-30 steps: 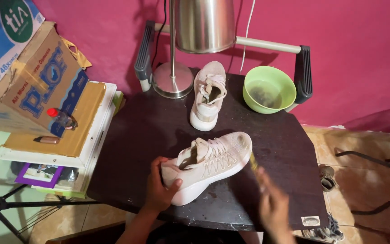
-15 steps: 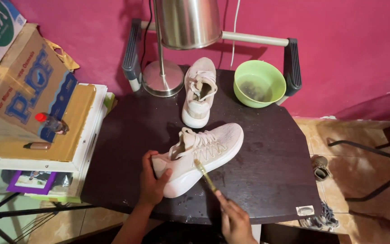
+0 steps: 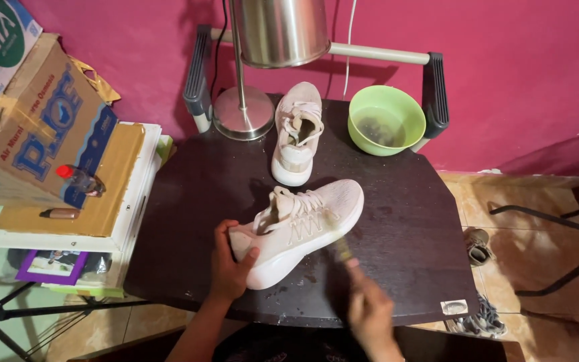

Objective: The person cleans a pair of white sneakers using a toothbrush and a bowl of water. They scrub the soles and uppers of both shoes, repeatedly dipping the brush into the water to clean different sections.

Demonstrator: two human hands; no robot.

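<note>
Gripping one of two sneakers (image 3: 303, 224), left hand (image 3: 229, 265), right hand (image 3: 370, 312) closed on blurred, perhaps brush (image 3: 338, 245).

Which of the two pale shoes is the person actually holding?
The nearer shoe, lying across the table's front with its heel gripped by the left hand. The other shoe stands untouched near the lamp base.

Only the person's two forearms and hands show, rising from the bottom edge of the head view. The left hand (image 3: 228, 265) and its forearm are bare: no sleeve, glove, watch or ring can be seen. The right hand (image 3: 371, 315) is blurred, and it too looks bare. Dark clothing with a faint pattern shows between the arms.
</note>
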